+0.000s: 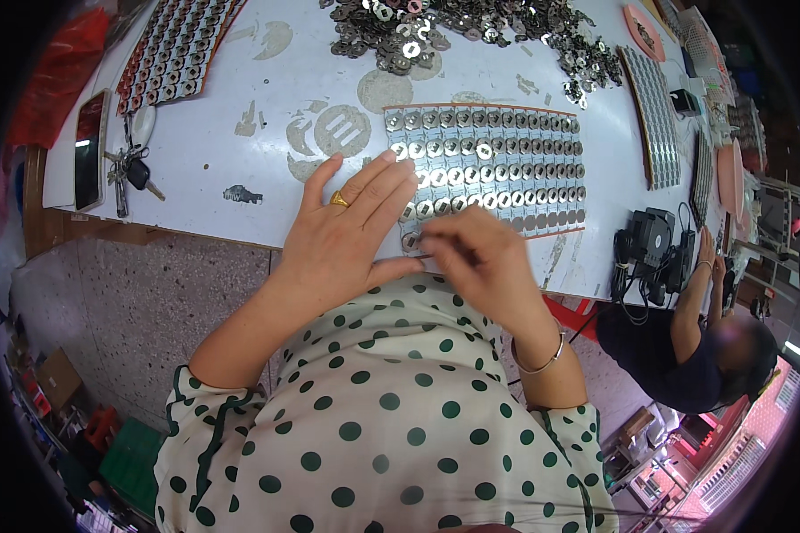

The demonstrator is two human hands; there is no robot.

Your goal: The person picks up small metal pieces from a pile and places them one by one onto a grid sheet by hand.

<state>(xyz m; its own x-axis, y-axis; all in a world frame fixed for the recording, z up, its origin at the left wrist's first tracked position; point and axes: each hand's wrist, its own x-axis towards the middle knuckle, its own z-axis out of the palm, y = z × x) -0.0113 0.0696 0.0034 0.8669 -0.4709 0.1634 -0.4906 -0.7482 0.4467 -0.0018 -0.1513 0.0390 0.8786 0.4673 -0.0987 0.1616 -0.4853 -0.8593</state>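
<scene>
A flat panel (517,169) lies near the table's front edge, covered with rows of small round metal pieces with holes in the middle. At its near right, the lowest row looks plain and grey, without bright pieces. My left hand (342,218), a gold ring on one finger, rests with fingers stretched over the panel's left edge. My right hand (484,258) is bent over the near left corner, its fingertips pinched together beside a metal piece (410,240). Motion smears those fingers, and whatever they hold is hidden.
Loose metal pieces (409,44) lie heaped at the back. Similar panels stand at the far left (180,53) and right (651,115). A phone (89,151) and keys (138,173) lie left. A black device with cables (653,240) and another person (684,346) are at right.
</scene>
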